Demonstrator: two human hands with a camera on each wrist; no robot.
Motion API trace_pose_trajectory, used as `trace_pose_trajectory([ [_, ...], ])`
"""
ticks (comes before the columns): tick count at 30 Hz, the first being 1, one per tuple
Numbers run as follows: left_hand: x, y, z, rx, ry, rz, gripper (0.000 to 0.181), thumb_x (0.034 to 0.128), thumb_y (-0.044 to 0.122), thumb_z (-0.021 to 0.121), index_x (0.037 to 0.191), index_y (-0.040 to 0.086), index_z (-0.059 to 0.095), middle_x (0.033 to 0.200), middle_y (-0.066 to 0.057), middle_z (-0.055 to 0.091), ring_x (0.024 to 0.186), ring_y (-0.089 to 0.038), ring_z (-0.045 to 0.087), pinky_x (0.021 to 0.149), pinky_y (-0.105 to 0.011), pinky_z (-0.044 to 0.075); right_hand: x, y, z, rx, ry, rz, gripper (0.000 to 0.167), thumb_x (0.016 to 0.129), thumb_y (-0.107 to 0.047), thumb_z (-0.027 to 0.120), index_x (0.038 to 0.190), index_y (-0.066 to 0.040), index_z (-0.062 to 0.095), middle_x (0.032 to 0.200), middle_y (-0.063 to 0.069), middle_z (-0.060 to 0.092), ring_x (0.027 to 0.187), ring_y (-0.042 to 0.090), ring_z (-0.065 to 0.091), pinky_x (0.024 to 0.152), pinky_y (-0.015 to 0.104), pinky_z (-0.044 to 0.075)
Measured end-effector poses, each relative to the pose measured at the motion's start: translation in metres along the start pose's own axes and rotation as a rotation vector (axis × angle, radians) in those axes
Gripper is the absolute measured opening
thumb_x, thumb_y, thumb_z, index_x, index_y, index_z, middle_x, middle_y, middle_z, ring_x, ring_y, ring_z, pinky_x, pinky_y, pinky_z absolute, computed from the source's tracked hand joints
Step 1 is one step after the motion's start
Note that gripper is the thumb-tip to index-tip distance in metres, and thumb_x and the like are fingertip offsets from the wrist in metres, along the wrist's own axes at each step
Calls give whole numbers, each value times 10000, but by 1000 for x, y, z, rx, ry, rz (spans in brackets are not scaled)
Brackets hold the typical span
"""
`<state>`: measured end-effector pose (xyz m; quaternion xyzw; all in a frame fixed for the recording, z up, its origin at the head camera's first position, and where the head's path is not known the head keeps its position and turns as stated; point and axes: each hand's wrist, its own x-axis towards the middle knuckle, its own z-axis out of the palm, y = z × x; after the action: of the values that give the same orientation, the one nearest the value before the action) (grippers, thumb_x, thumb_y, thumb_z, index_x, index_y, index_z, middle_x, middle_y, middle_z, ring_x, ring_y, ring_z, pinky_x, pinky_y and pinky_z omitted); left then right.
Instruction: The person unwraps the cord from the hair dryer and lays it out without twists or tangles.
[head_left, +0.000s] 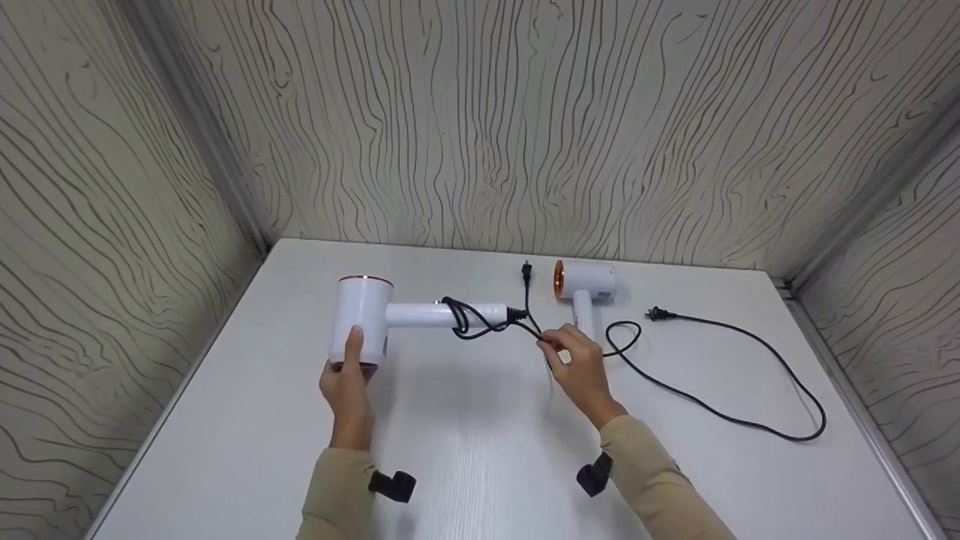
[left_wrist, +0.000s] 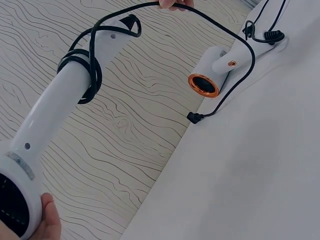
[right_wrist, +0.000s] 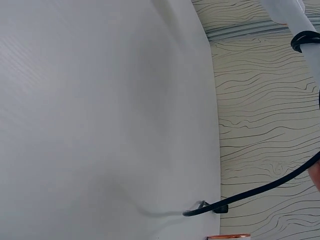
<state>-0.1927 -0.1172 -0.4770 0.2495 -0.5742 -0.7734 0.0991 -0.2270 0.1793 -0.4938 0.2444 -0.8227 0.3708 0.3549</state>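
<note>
My left hand (head_left: 347,390) grips a white hair dryer (head_left: 361,315) by its barrel, thumb along the side, holding it above the table with the handle pointing right. A black power cord (left_wrist: 93,55) is looped around that handle, in several turns by the left wrist view. Right of the handle's end, my right hand (head_left: 579,367) pinches the cord between thumb and fingertips. From there the cord runs to its plug (head_left: 526,271) near the table's back edge. Only a sliver of the right hand (right_wrist: 315,175) shows in the right wrist view.
A second white hair dryer (head_left: 598,280) with a copper-coloured rim lies at the back of the white table (head_left: 247,450), behind my right hand. Its black cord (head_left: 720,415) spreads in a wide curve to the right, ending in a plug (head_left: 660,313). Patterned walls (head_left: 480,135) enclose the table.
</note>
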Motion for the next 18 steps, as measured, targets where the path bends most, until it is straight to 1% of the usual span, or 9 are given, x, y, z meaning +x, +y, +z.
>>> trace_pose_trajectory([
  [6,-2,5,0,-3,7,16,781,909,595,502,1460,67,337,1414,-138,427,1264,-233,474,1104,-375,418,-11,1,7,8,-17,-16,180,698,112,769,801,-8,684,699,54,629,634,145,613,608,128,515],
  [10,-4,9,0,-2,0,22,779,912,602,487,1468,80,324,1421,-131,417,1270,-228,466,1118,-381,410,-17,0,13,14,-13,-27,193,678,121,777,780,-16,689,682,51,631,607,131,595,560,123,474],
  [14,-5,14,-1,-22,-10,24,769,921,597,471,1476,90,307,1420,-119,408,1285,-229,454,1138,-389,397,-20,-3,20,-4,-4,-21,186,686,101,783,785,-29,694,682,44,634,612,127,596,553,137,461],
  [16,-6,16,-1,-34,-14,24,765,924,593,470,1475,86,306,1408,-112,412,1283,-226,457,1139,-384,396,-23,-4,24,-22,-20,-14,184,692,87,785,785,-39,689,685,37,635,617,122,604,555,149,476],
  [18,-6,18,-1,-39,-17,29,764,927,588,467,1474,80,304,1398,-109,416,1277,-224,463,1135,-380,400,-26,-6,27,-27,-54,5,184,696,79,785,780,-48,682,689,33,636,619,120,609,557,161,500],
])
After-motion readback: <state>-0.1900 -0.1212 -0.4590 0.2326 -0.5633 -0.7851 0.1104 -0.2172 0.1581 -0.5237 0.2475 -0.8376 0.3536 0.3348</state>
